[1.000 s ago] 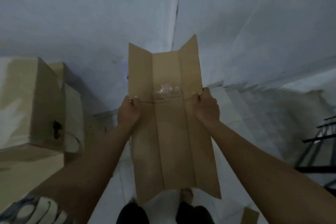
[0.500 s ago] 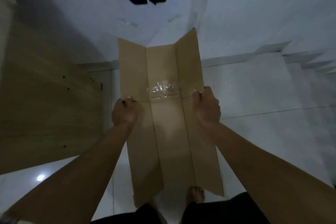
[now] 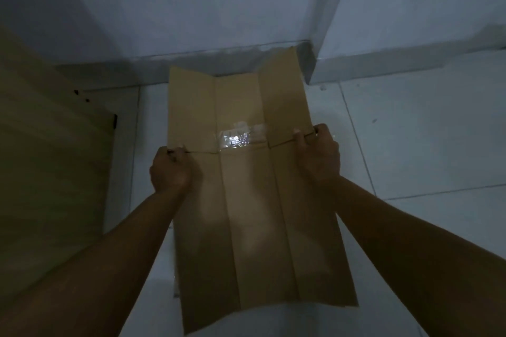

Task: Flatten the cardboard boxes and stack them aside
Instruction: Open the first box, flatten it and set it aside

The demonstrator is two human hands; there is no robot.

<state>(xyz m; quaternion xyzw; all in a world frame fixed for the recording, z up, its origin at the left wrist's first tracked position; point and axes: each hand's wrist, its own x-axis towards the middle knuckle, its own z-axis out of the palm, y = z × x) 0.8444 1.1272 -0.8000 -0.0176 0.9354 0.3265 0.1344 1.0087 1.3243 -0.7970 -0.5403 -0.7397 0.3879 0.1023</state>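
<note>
A big wooden-looking panel [image 3: 52,161] is leaning at the left. The left hand [image 3: 171,171] is keeping a closed grip on the flattened cardboard box [image 3: 254,200], creased lengthwise, crumpled tape [image 3: 236,139] shining mid-sheet; the right hand [image 3: 319,156] is clamping its opposite edge, above the tiled floor [image 3: 410,145].

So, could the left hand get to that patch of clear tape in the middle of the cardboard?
Probably yes, once it lets go: the left hand grips the flattened cardboard box's left edge, and only bare cardboard lies between it and the clear tape.
</note>
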